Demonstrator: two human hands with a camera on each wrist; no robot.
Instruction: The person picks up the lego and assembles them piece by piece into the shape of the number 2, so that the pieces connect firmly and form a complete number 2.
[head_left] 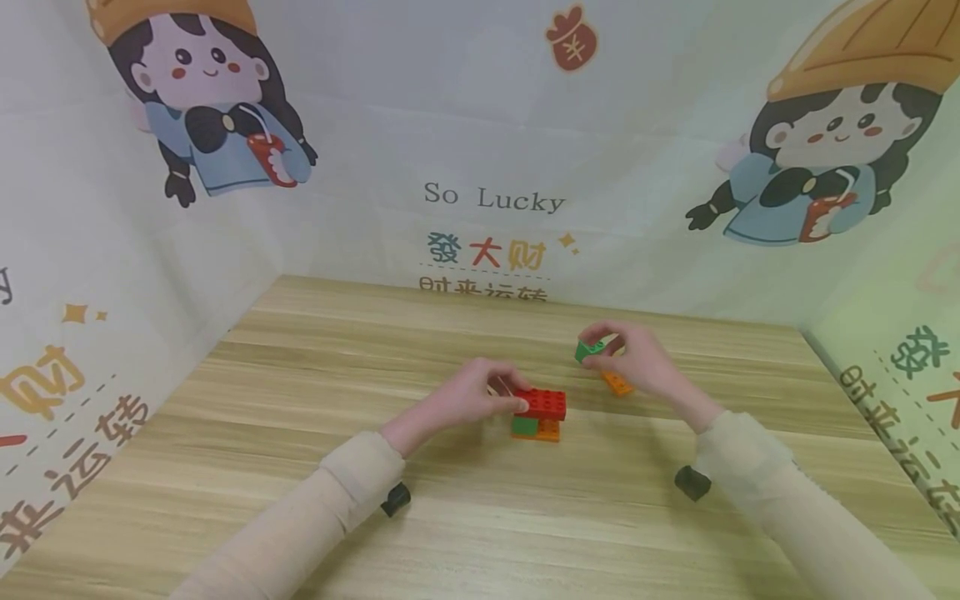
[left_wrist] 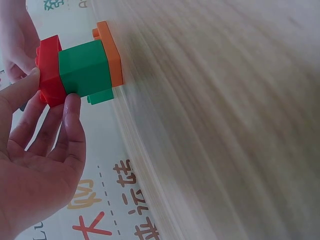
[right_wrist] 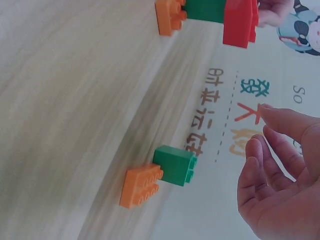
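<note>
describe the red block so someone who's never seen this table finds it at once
Look at the middle of the wooden table, where the left hand pinches the top of a small stack. The red block is that top piece, above a green block and an orange block. It is the only red block; its neighbours are all green or orange.

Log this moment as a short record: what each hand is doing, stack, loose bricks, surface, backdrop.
left_hand: left hand pinches red brick
right_hand: right hand hovers above the loose bricks; fingers clear of them in the right wrist view
stack_top: red brick
stack_middle: stack green
stack_base: stack orange, some studs bare
loose: loose green beside loose orange; contact unclear
surface: wood-grain table
backdrop: printed cloth, "So Lucky"
</note>
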